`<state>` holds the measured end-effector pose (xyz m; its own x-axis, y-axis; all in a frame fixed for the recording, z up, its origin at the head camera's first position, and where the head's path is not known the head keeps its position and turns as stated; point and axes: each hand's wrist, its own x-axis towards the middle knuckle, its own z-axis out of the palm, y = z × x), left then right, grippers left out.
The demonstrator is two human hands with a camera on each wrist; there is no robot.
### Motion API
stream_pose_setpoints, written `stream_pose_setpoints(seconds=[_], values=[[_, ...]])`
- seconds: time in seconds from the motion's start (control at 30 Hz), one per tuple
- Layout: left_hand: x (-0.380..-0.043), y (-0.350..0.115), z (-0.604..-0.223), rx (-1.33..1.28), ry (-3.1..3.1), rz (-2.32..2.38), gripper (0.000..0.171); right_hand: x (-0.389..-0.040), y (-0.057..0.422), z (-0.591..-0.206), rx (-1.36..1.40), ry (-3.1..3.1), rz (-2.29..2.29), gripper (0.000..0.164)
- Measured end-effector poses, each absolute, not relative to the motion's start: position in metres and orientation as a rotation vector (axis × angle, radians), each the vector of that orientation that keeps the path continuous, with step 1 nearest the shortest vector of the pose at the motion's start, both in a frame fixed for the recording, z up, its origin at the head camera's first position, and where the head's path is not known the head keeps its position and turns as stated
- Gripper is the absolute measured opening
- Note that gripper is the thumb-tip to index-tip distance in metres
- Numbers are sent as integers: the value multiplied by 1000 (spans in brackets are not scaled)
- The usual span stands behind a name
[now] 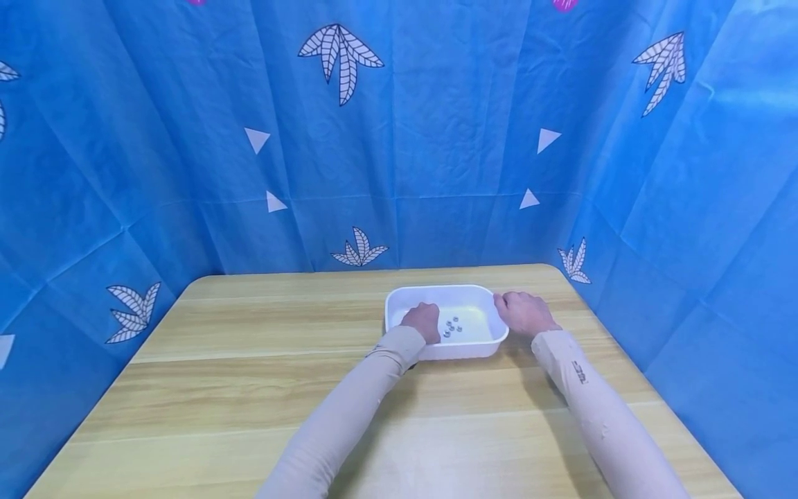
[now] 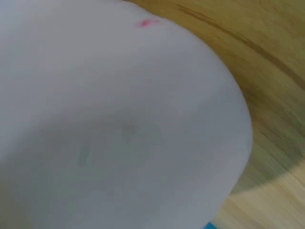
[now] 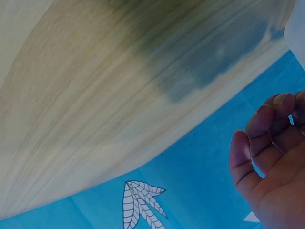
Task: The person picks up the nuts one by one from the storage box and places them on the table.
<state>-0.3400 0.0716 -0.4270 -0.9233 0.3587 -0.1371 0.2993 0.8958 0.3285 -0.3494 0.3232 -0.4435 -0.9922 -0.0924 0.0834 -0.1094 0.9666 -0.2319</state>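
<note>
A white plastic tub point(image 1: 463, 352) stands towards the back right of the table. Several small silvery pieces point(image 1: 447, 334), too small to identify, lie on its floor. My left hand point(image 1: 422, 321) reaches over the near wall into the tub's left part, back of the hand up; its fingertips and anything in them are hidden. At the tub's right end, my right hand point(image 1: 526, 313) grips the rim. The right wrist view shows that hand's curled fingers point(image 3: 259, 143) beside a strip of white tub. A blurred white surface point(image 2: 143, 95) fills most of the left wrist view, without the hand.
The wooden table point(image 1: 249, 388) extends left and in front of the tub. Blue patterned cloth point(image 1: 449, 138) hangs behind the back edge and along both sides. Both forearms, in light sleeves point(image 1: 349, 409), cross the table from the front.
</note>
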Motion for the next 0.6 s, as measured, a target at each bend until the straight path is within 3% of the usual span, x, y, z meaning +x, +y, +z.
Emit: stream_pose_setpoints(seconds=[0.37, 0.6], values=[[-349, 67, -434, 596, 2890, 439, 23, -350, 325, -446, 147, -3050, 369, 63], [-354, 65, -441, 637, 2865, 547, 9, -350, 324, -446, 134, -3060, 378, 63]])
